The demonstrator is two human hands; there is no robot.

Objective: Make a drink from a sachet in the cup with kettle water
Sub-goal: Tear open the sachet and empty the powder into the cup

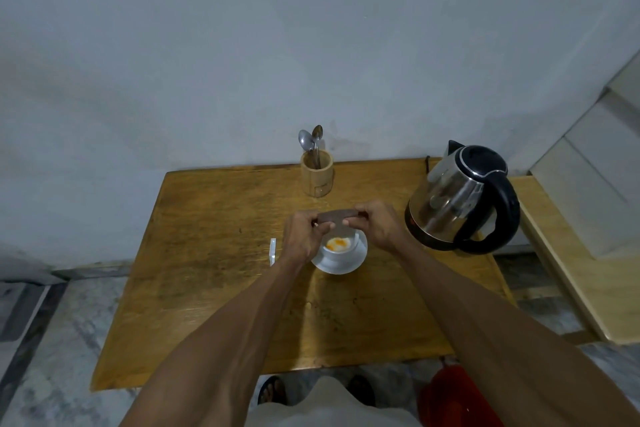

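A white cup [341, 251] stands on a white saucer [349, 265] in the middle of the wooden table [214, 253]. Orange and white powder lies inside the cup. Just above the cup, my left hand [300, 236] and my right hand [377, 224] each pinch one end of a brown sachet [337, 216], held level between them. The steel kettle [457, 198] with a black lid and handle stands to the right of the cup, a short gap from my right hand.
A wooden holder [317, 178] with two spoons [311, 142] stands at the table's back edge against the wall. A small white strip [273, 251] lies left of the saucer. A red object [453, 395] sits on the floor at lower right, and pale steps [588, 184] rise on the right.
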